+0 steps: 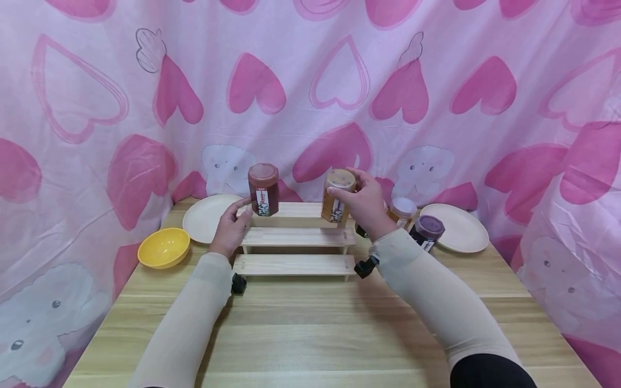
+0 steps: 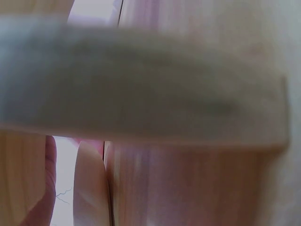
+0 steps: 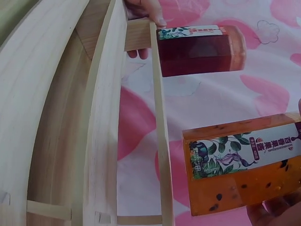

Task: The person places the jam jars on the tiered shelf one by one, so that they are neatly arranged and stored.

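Note:
A red jar [image 1: 264, 189] with a white label stands on the top step of a three-step wooden rack [image 1: 294, 265]. My left hand [image 1: 232, 229] grips the left end of that top step, fingertips close beside the red jar's base; in the right wrist view its fingers [image 3: 137, 53] show on both sides of the board. My right hand [image 1: 364, 202] holds an amber jar [image 1: 335, 209], thumb and fingers around its upper part, at the right end of the top step. Dark seeds show through the amber jar [image 3: 240, 165] in the right wrist view. Wood fills most of the left wrist view.
Right of the rack stand a purple-lidded jar [image 1: 427, 231] and a white-lidded jar [image 1: 402, 209], with a dark jar partly behind my right hand. A cream plate [image 1: 463, 229] lies behind them. Left are another plate [image 1: 206, 215] and a yellow bowl [image 1: 164, 249].

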`<act>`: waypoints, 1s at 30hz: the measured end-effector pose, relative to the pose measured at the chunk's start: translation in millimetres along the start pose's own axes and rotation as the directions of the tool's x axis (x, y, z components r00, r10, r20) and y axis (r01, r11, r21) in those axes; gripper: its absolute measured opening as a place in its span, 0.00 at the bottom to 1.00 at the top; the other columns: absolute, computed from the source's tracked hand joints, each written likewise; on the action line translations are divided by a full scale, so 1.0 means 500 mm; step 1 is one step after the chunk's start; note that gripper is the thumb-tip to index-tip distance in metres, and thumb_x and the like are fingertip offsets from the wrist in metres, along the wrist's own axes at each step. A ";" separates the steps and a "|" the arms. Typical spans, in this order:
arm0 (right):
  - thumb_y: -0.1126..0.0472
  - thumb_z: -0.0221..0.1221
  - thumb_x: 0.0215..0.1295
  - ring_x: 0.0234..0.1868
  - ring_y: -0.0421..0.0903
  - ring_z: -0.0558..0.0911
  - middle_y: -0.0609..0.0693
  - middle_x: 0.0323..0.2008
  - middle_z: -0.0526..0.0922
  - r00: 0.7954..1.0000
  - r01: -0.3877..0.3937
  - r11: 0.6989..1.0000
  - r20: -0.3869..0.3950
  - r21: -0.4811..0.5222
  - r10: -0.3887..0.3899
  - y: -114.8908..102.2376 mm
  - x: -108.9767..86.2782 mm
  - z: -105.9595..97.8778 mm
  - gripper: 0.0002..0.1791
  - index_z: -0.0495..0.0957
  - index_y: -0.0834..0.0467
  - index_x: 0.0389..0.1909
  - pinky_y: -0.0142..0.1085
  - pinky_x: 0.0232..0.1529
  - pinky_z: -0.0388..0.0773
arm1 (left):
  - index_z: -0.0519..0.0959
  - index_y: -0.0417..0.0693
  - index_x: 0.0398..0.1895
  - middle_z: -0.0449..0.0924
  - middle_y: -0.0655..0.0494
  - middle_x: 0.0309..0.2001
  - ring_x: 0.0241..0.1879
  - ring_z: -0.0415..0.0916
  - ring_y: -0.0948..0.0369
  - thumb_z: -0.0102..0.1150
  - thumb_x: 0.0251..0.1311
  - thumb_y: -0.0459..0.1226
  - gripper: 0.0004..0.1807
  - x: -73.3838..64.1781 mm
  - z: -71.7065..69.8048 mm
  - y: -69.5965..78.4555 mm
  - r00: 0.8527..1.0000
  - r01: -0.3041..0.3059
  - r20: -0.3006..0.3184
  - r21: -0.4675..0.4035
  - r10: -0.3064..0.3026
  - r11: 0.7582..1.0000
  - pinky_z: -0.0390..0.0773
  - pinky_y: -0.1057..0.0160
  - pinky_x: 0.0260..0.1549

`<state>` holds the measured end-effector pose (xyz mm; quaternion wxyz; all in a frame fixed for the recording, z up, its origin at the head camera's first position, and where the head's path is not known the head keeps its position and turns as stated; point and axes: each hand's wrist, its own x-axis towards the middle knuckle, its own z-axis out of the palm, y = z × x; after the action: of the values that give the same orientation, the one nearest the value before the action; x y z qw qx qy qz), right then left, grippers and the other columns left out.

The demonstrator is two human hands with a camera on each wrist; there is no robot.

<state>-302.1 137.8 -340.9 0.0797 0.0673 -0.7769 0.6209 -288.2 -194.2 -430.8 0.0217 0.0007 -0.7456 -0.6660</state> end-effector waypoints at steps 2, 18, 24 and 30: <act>0.50 0.78 0.59 0.62 0.48 0.82 0.51 0.63 0.81 1.000 0.010 1.000 0.006 -0.001 -0.010 0.002 0.005 0.006 0.44 0.71 0.52 0.74 0.45 0.65 0.79 | 0.67 0.53 0.79 0.68 0.45 0.72 0.42 0.68 0.61 0.49 0.83 0.44 0.26 0.000 0.000 0.000 1.000 0.004 -0.001 0.003 -0.004 1.000 0.74 0.66 0.43; 0.50 0.76 0.63 0.65 0.49 0.80 0.52 0.66 0.79 0.997 0.000 1.000 0.071 0.010 -0.001 0.028 0.046 0.031 0.44 0.68 0.56 0.77 0.47 0.68 0.77 | 0.67 0.53 0.79 0.65 0.47 0.76 0.48 0.68 0.59 0.49 0.83 0.43 0.26 0.000 -0.001 0.000 1.000 0.006 -0.001 0.008 -0.006 1.000 0.74 0.65 0.46; 0.48 0.74 0.65 0.65 0.49 0.80 0.51 0.66 0.78 0.997 0.005 1.000 0.083 -0.016 -0.004 0.031 0.051 0.031 0.42 0.68 0.52 0.76 0.47 0.69 0.76 | 0.67 0.53 0.79 0.64 0.46 0.77 0.52 0.68 0.56 0.49 0.83 0.44 0.26 0.000 -0.001 0.001 1.000 0.011 -0.004 0.008 -0.011 1.000 0.75 0.64 0.49; 0.48 0.74 0.65 0.67 0.49 0.79 0.50 0.68 0.77 0.995 0.001 1.000 0.095 -0.022 0.001 0.034 0.055 0.030 0.42 0.67 0.51 0.77 0.47 0.70 0.75 | 0.67 0.53 0.79 0.65 0.46 0.76 0.51 0.68 0.55 0.48 0.83 0.44 0.26 0.001 0.001 -0.001 1.000 0.012 -0.008 0.009 -0.011 1.000 0.75 0.66 0.46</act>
<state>-333.2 126.9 -354.8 0.0434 0.0960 -0.7865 0.6086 -288.8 -193.7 -431.2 0.0209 0.0078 -0.7484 -0.6629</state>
